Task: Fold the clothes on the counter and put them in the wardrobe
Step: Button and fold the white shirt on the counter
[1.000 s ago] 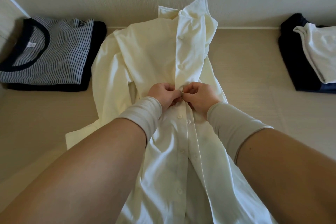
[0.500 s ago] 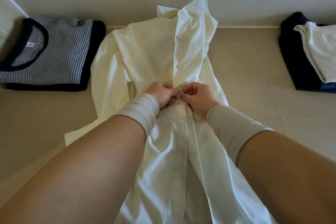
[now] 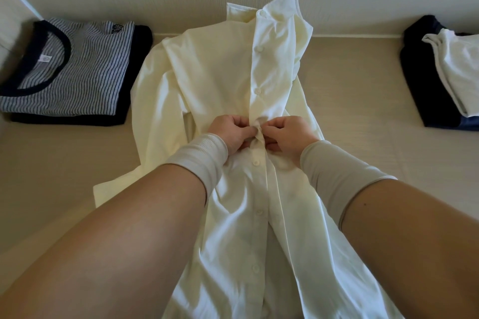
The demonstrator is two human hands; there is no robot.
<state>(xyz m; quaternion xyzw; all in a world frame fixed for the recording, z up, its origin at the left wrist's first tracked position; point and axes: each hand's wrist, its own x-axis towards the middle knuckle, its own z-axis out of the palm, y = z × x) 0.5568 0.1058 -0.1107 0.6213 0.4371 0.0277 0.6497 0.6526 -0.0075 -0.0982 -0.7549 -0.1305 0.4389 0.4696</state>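
A long white shirt (image 3: 207, 90) lies face up on the counter (image 3: 363, 111), its collar propped against the wall and its bottom end hanging toward the person. The left hand (image 3: 230, 131) and the right hand (image 3: 289, 132) meet in the middle of the shirt front. Both have curled fingers pinching the strip where the buttons go — it looks like they are doing up a button, though the button itself is too hidden to be sure.

The buttons above the hands look closed. Below them the two sides gape apart — so the step in hand is buttoning, and the folding has not begun.

Next, the button must slip all the way through its hole. Then the hands likely move down to the next button (image 3: 256, 162).

A folded striped top (image 3: 75, 67) sits to the left. A dark pile (image 3: 420, 80) with a white cloth (image 3: 458, 70) on it sits to the right.
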